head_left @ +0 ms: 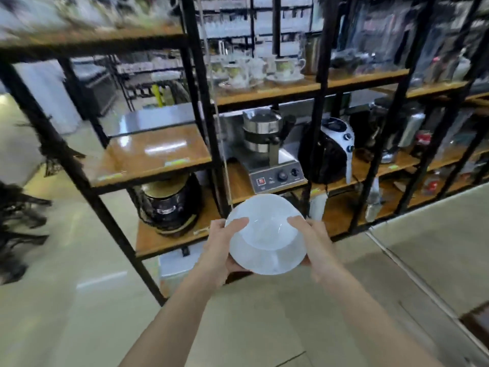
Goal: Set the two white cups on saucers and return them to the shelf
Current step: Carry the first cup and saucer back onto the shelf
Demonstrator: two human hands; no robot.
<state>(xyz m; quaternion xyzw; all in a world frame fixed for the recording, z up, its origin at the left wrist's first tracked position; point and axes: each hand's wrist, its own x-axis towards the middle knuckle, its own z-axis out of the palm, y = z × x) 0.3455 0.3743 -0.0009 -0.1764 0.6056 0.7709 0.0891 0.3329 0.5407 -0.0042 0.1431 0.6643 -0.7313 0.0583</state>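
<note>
left hand [221, 247] and right hand [316, 243] clasp opposite edges of the white saucer [266, 235], thumbs on top, keeping it steady near the shelf [158, 157]; cups not identifiable.

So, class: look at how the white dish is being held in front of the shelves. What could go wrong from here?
1. Both hands, left hand and right hand, pinch the white dish only by its rim over a hard floor; a slip could break it.
2. The black shelf post stands close ahead; the dish might knock it on the way in.
</note>
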